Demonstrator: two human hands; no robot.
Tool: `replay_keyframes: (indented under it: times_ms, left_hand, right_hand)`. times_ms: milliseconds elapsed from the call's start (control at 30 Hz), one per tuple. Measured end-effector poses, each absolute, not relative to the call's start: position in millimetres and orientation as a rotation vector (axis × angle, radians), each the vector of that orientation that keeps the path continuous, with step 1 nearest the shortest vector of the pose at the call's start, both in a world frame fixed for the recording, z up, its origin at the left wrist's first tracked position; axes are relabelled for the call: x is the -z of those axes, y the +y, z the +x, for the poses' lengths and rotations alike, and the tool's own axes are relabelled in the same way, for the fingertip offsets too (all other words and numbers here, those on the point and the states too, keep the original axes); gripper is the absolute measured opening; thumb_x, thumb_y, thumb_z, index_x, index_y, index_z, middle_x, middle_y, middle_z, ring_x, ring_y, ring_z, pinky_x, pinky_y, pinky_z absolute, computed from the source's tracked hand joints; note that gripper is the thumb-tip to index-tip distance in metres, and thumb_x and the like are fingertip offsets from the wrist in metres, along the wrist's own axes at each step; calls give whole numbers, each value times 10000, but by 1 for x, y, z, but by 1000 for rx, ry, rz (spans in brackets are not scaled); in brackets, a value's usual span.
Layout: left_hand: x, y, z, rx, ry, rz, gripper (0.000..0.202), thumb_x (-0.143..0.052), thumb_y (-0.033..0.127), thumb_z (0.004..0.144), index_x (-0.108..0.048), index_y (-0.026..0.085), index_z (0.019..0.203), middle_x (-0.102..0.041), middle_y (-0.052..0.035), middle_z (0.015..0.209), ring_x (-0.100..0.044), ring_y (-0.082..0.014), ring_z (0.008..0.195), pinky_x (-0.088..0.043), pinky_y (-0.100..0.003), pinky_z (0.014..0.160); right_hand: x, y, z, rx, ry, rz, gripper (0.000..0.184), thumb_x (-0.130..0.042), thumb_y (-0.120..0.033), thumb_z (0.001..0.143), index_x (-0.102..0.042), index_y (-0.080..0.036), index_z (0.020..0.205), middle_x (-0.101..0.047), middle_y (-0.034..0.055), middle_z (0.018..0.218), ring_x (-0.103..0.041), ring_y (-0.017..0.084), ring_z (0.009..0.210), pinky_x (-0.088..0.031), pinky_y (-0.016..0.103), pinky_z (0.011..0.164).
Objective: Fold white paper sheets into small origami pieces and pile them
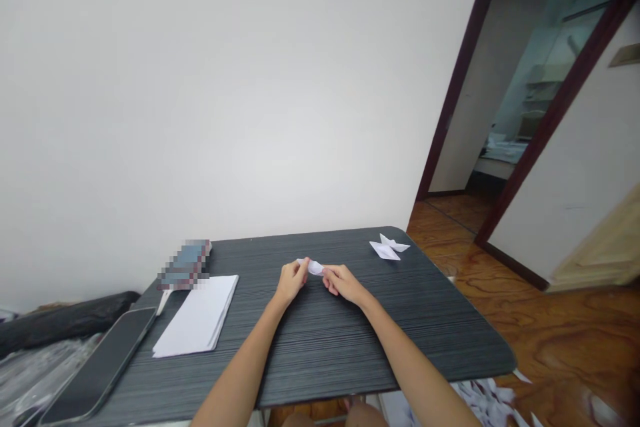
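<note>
Head view: small white folded-paper piece [315,268], held at both ends, over the dark grey, streaked tabletop [320,353].
Paper handling: seemingly best with light, even fingertip pressure, ends level, creases sharp.
Left hand [292,280]: fingers curled, little gap; thumb and fingertips pinch the piece's left end.
Right hand [343,282]: loosely curled; thumb and forefinger pinch the right end.

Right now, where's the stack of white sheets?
In the head view, the white sheets lie on the left side of the dark table, between the flat black device and the left hand.
</note>
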State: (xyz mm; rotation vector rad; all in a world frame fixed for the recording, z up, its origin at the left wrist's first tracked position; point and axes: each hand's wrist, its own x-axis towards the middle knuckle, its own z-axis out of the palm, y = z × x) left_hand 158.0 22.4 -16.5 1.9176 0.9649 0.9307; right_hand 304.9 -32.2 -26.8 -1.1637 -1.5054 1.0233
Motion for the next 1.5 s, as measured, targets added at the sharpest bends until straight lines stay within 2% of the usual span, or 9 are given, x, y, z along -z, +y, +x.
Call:
replay_keyframes:
  times_ms: [67, 167, 267, 367, 500, 667, 833, 1133, 1500]
  left_hand:
    - [16, 20, 158, -926, 971, 2047, 449, -352, 452, 773, -617, 109, 655, -464, 17, 402, -427, -94, 410, -336, -196, 458]
    - [16, 17, 161, -948, 950, 2168, 368, -397, 420, 763, -631, 135, 774, -579, -18, 570, -503, -131, 535, -370, -214, 536]
    - [19, 18, 161, -972, 1024, 2192, 389, -416, 421, 755, -605, 136, 942, -564, -12, 546, -505, -145, 520, -370, -230, 545]
    - [21, 24, 154, -1008, 1114, 2194, 420, -403, 423, 765, -570, 133, 1018, -513, 9, 473, -497, -146, 486, -368, -236, 545]
    - [23, 34, 141, -1144, 1242, 2196, 382, -381, 419, 780, -610, 144, 915, -570, -27, 559, -538, -160, 562, -376, -243, 584]
    - [26, 42, 133, -1173, 1351, 2229, 375, -335, 407, 804, -608, 160, 875, -607, -53, 662, -550, -163, 628, -358, -234, 597]
    - [28, 43, 132, -1093, 1467, 2285, 398, -287, 390, 827, -605, 156, 783, -578, -39, 600, -527, -137, 583, -321, -215, 570]
    - [30, 44, 131, -1034, 1540, 2392, 438, -236, 386, 846, -553, 167, 638, -537, -22, 546, -485, -111, 521, -276, -213, 531]
    - [28, 41, 132, -871, 1633, 2443, 478, -172, 383, 860, -562, 168, 686, -589, -48, 642, -536, -133, 616, -306, -220, 560]
  right_hand:
    - [28, -31, 305, -1010, -1452, -1153, 393, -358, -464, 770, -568, -132, 778, -447, -45, 489, -331, 41, 320, -232, 169, 335]
    - [32, -27, 309, -903, -1431, -1186, 379, -388, -466, 748, -589, -145, 728, -448, -37, 465, -347, 57, 336, -258, 180, 348]
    - [31, -27, 323, -710, -1380, -1338, 371, -391, -438, 739, -603, -148, 649, -479, -15, 445, -421, 97, 381, -306, 202, 387]
    - [25, -32, 347, -451, -1228, -1608, 372, -368, -391, 734, -632, -138, 670, -569, 35, 532, -524, 156, 507, -365, 233, 471]
    - [18, -44, 376, -167, -1046, -1947, 326, -397, -336, 700, -659, -148, 741, -634, 100, 674, -572, 227, 689, -388, 274, 594]
    - [16, -52, 385, -132, -973, -2192, 296, -416, -320, 691, -664, -184, 779, -639, 140, 774, -577, 265, 745, -387, 308, 607]
    - [16, -54, 383, -159, -892, -2321, 317, -420, -328, 696, -640, -201, 887, -622, 133, 844, -570, 261, 802, -399, 313, 637]
    - [18, -53, 386, -117, -736, -2343, 314, -410, -339, 711, -633, -230, 904, -615, 133, 835, -568, 274, 793, -409, 329, 625]
    - [30, -52, 394, 16, -670, -2268, 333, -457, -376, 669, -656, -189, 859, -614, 181, 738, -570, 299, 684, -371, 328, 518]
